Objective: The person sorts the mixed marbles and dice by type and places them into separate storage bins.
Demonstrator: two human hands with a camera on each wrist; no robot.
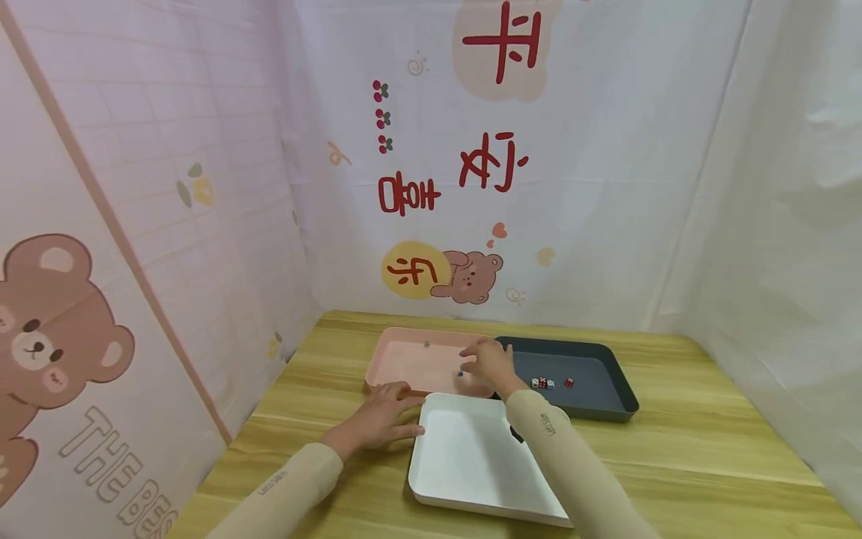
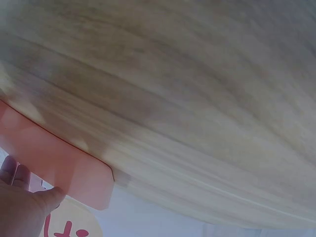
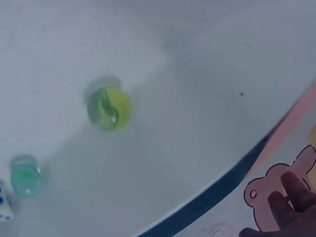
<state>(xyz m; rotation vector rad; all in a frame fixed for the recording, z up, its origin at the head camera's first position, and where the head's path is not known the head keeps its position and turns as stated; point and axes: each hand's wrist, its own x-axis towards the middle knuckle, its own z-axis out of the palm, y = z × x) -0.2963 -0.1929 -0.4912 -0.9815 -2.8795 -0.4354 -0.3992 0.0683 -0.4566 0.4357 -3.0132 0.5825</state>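
Note:
Above the right part of the pink tray (image 1: 404, 336) my right hand (image 1: 494, 362) hovers with fingers spread apart, and no held thing shows. Below its fingertips a small blue marble (image 1: 461, 373) lies in that tray. A tiny greenish marble (image 1: 427, 344) sits farther back. My left hand (image 1: 381, 416) lies between the pink tray's near corner and the left rim of the white tray (image 1: 465, 449). In the left wrist view its fingers rest at the pink tray's wall (image 2: 64, 168). The right wrist view shows a yellow-green marble (image 3: 109, 108) and a green marble (image 3: 26, 178) on a white surface.
A dark blue-grey tray (image 1: 599, 378) at right holds several dice, among them a red die (image 1: 569, 382). Part of a white die with blue dots (image 3: 4, 205) shows in the right wrist view. Printed cloth walls surround the wooden table (image 1: 707, 434).

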